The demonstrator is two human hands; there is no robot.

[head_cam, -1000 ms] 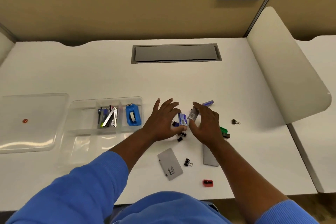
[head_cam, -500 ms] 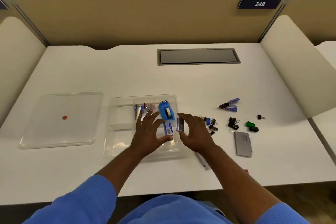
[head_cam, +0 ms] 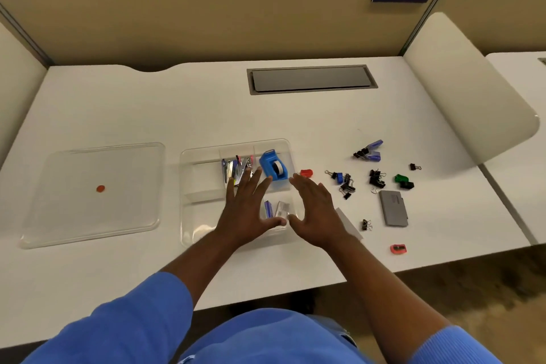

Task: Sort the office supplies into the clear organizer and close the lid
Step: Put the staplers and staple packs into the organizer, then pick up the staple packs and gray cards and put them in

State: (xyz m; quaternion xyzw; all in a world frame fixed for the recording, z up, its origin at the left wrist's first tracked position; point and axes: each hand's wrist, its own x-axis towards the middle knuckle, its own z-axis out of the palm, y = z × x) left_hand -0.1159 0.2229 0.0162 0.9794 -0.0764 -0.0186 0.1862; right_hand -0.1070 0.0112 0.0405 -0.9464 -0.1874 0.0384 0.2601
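The white desk (head_cam: 118, 103) holds the clear organizer (head_cam: 189, 216) near its front edge, lid (head_cam: 88, 216) off to the left. Both hands hover over the organizer's front right corner, fingers spread, holding nothing: left hand (head_cam: 245, 213), right hand (head_cam: 316, 213). Two small boxes (head_cam: 274, 209) lie inside between them.

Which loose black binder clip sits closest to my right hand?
The lone black binder clip lying just left of the grey case, nearest the right hand. The others lie farther back, clustered or off by the divider.
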